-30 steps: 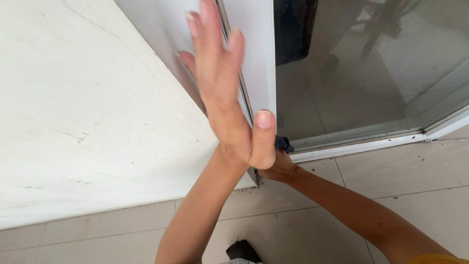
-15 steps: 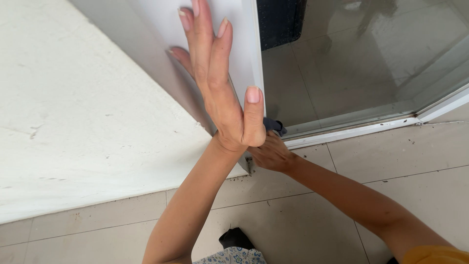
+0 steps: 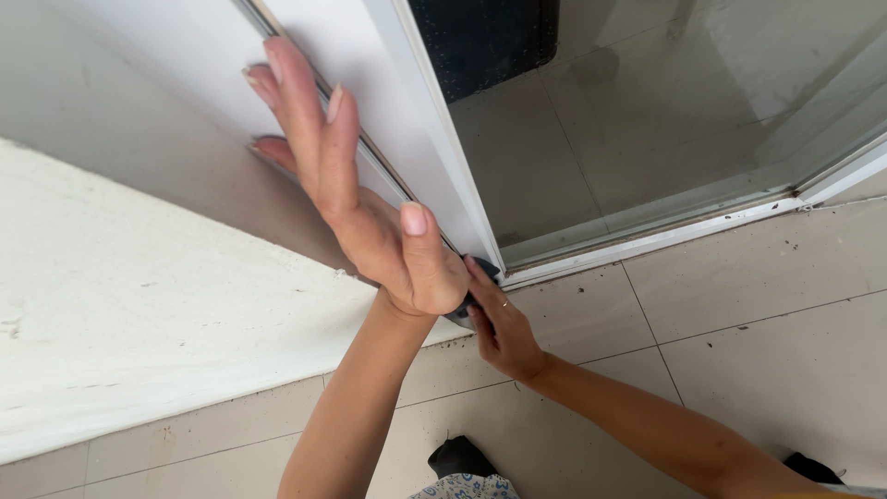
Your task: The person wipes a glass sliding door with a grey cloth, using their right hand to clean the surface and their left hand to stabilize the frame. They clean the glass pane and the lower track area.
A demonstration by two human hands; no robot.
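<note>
Left hand (image 3: 370,212) has slid further up the white door frame (image 3: 407,120), fingers spread flat, holding nothing. Right hand (image 3: 499,323) now lower, pressing dark cloth (image 3: 471,303) at frame's bottom corner w/ curled fingers.

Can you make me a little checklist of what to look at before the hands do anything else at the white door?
1. Left hand flat against the white door frame: ok.
2. Right hand at the frame's bottom corner, fingers on a small dark object: ok.
3. What the dark object is: cannot tell, mostly hidden.
4. Fingers out of the gap by the metal strip: cannot tell.
5. Beige floor tiles free of grit: not ok, dark specks near the track.
6. Glass panel unbroken: ok.
</note>
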